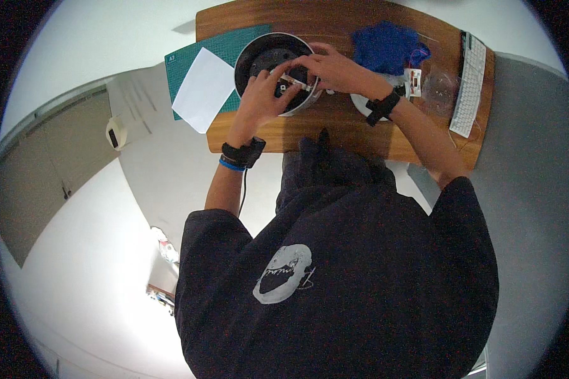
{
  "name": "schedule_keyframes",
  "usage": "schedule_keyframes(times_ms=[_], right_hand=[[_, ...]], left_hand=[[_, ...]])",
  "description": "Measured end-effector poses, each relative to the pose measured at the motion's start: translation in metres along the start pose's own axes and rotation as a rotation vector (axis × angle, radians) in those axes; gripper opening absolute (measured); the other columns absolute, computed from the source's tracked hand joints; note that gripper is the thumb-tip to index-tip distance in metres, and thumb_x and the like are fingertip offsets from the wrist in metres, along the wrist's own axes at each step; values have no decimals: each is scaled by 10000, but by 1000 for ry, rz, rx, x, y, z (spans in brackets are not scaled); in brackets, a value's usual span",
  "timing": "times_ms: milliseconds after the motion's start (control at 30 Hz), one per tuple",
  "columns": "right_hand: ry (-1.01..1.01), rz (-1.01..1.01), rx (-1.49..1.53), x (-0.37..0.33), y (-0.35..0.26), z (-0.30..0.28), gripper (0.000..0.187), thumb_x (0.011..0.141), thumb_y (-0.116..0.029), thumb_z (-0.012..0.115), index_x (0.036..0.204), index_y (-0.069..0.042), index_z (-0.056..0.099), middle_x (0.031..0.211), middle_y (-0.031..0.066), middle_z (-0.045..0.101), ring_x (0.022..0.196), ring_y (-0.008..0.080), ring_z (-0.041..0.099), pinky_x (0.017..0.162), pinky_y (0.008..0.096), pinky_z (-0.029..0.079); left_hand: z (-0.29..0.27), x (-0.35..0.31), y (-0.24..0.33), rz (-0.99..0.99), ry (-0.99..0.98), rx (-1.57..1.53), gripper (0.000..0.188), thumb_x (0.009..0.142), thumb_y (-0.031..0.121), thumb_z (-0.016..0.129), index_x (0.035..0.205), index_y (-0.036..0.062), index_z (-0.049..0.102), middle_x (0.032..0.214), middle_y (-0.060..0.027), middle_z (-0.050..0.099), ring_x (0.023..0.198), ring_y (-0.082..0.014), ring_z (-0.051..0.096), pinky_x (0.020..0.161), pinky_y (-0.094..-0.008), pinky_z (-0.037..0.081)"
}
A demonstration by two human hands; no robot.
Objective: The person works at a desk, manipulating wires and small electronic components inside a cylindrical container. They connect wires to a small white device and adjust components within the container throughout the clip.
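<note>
A round housing like a deep pot (245, 63), dark inside with a pale rim, stands on the table in front of me. Over its near left side, my left hand (262, 98) has bent fingers and a thumb closing around a small white and black part (299, 82) inside. My right hand (335, 69) comes over the right rim, its fingers curled in toward the same part. Both sets of fingertips meet there, and they partly hide what they grip. Each wrist wears a black strap with a small block on it.
Left of the housing, a white sheet (202, 90) lies on a green cutting mat (246, 39). To the right are a blue cloth (385, 47), a white round piece (362, 107), a small white module with wires (413, 82), clear plastic (441, 88) and a white keyboard (469, 88) along the wooden table's edge.
</note>
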State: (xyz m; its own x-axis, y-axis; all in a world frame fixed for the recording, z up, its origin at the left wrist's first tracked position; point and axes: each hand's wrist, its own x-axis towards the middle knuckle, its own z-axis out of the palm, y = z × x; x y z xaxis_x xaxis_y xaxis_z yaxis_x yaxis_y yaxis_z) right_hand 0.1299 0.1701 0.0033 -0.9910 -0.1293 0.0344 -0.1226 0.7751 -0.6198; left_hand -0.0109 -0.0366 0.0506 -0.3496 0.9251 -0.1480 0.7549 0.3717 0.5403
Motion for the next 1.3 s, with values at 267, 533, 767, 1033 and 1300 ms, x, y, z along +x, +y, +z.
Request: schedule_keyframes(times_ms=[267,533,767,1033,1300], right_hand=[[365,73,-197,2,-4,-10,740,662,-261,894,1307,-107,566,1410,114,525,1393,323,438,1174,501,349],[257,519,689,-15,10,36,412,838,-318,840,1127,-60,700,987,135,732,943,276,708,840,398,561],[241,438,849,-23,16,66,235,963,-188,744,1100,-14,664,986,85,721,872,162,671,798,339,559],[225,444,854,-23,13,65,216,990,-158,699,1139,-23,621,1060,88,655,873,172,653,794,341,567],[222,475,1068,-24,26,76,152,1027,-122,635,1139,-33,584,1076,76,607,925,177,652,783,339,596]], left_hand=[[5,3,-4,-110,-50,-246,444,1004,408,638,1333,113,594,856,-232,701,747,-381,695,643,-451,521],[-1,-2,6,-396,-240,-298,354,1073,345,577,1332,105,549,978,-176,728,911,-243,696,820,-380,532],[7,-7,-1,-301,-197,-270,330,1069,349,584,1280,97,563,841,-123,678,768,-192,621,698,-372,499],[2,-6,5,-309,-203,-275,316,1069,340,584,1271,97,581,834,-108,676,696,-160,577,628,-353,479],[-2,-7,4,-232,-186,-224,370,1011,235,674,1352,123,582,970,-125,703,816,-243,698,678,-365,563]])
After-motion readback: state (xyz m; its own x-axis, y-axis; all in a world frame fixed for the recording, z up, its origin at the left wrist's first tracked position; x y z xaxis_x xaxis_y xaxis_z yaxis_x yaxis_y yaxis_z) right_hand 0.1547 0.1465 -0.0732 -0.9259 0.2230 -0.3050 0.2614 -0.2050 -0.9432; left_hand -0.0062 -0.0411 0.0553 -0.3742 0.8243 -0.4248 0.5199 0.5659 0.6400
